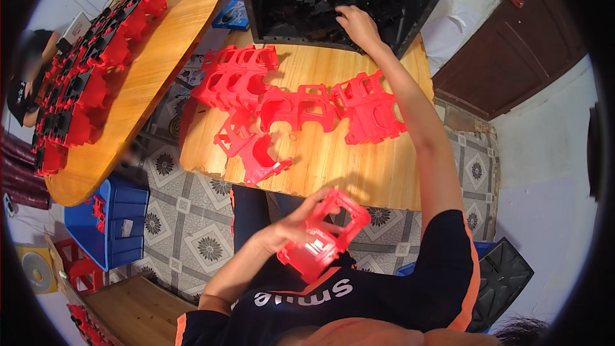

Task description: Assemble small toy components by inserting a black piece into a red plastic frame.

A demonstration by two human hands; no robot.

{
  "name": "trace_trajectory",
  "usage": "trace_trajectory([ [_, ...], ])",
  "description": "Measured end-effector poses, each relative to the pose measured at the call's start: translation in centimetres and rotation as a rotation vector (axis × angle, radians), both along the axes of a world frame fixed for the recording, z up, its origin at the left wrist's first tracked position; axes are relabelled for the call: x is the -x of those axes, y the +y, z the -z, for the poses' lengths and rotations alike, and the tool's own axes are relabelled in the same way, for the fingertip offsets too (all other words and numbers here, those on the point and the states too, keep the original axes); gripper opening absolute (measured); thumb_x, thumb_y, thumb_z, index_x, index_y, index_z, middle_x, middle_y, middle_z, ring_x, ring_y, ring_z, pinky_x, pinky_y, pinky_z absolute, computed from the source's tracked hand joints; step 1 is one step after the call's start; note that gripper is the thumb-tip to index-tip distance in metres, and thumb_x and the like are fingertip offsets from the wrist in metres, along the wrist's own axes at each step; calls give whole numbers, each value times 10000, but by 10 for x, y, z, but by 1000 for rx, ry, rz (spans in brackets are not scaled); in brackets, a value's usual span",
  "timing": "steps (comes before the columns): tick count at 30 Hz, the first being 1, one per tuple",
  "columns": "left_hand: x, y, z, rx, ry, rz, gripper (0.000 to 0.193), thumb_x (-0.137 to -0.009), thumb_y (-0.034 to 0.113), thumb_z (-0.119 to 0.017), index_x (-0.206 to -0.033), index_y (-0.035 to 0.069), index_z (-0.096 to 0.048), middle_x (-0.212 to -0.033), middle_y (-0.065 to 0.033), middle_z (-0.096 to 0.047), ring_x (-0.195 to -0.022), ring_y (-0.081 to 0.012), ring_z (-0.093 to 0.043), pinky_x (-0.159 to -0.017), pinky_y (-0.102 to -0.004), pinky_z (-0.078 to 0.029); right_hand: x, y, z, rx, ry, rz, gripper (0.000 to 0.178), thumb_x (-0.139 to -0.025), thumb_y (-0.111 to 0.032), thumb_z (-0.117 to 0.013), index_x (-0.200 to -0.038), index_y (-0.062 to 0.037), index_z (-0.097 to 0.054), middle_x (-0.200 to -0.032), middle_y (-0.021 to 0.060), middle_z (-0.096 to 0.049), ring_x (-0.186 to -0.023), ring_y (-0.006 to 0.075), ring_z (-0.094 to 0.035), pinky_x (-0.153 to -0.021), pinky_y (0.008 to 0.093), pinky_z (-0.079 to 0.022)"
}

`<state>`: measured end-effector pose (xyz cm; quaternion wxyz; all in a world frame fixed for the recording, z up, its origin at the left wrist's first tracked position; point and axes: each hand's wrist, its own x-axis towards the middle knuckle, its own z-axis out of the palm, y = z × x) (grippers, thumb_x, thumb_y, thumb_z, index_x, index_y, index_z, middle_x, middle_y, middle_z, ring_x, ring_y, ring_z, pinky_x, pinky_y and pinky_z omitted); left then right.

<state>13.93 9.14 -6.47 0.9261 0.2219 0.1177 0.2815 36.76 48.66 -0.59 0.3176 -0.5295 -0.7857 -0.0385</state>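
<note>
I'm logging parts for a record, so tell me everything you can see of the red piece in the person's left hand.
The red piece is bright and glossy and looks like moulded plastic. An open, squarish frame forms its upper-right end; a broader, more solid body forms the lower-left. A pale patch on the body may be glare. It looks whole, though its underside is hidden. The left hand grips it from the left, tilted, in front of the dark shirt.
</note>
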Motion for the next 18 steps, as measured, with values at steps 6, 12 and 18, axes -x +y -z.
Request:
trace_trajectory([
  [6,8,-31,4,217,-73,-156,908,-853,304,-695,-1550,126,-140,-1484,-217,-353,-1300,-457,-446,-1024,-535,-442,23,33,8,78,-332,32,232,-858,-208,-694,-1074,-124,-713,-1149,159,-614,-1063,361,-611,-895,444,-516],
  [12,34,-44,-17,192,-158,-265,1027,-749,200,-707,-1557,82,-85,-1468,-260,-367,-1263,-455,-489,-982,-483,-506,3,-96,-57,-194,55,-226,244,-850,-259,-704,-1007,-72,-715,-894,115,-641,-820,266,-638,-731,343,-500],
  [18,89,-60,-41,-202,182,-1196,987,-814,132,-758,-1554,113,-104,-1443,-162,-406,-1278,-333,-508,-987,-490,-509,61,-309,-73,146,543,-579,128,-780,44,-717,-883,-4,-659,-841,33,-616,-741,101,-560,-650,214,-421],
])
